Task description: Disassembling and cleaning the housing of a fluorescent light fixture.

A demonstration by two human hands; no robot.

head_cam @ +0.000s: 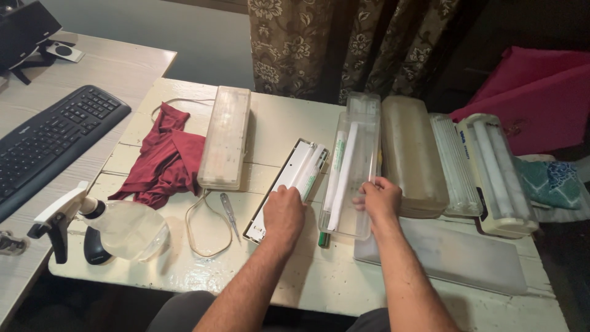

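The fingers (369, 192) of the right hand (380, 200) are curled narrowly against the right edge of a clear plastic cover (351, 166), which is gripped near its lower end. The fingers of the left hand (284, 209) are folded down onto the lower part of a white light fitting base (289, 184); whether it is gripped or only pressed cannot be told. The cover is seen as a long, transparent, shallow trough with rounded ends, and white tubes (341, 172) are visible through it. Its long axis is laid almost straight away from the person, leaning slightly to the right at the far end. The base is set just beside it on the left, tilted the same way. Both are placed near the middle of the cream counter (295, 283). Further left, a frosted cover (225, 136), a red cloth (166, 157), a small screwdriver (228, 214) and a spray bottle (117, 229) are found; further right, more light housings (455, 163) are lined up.
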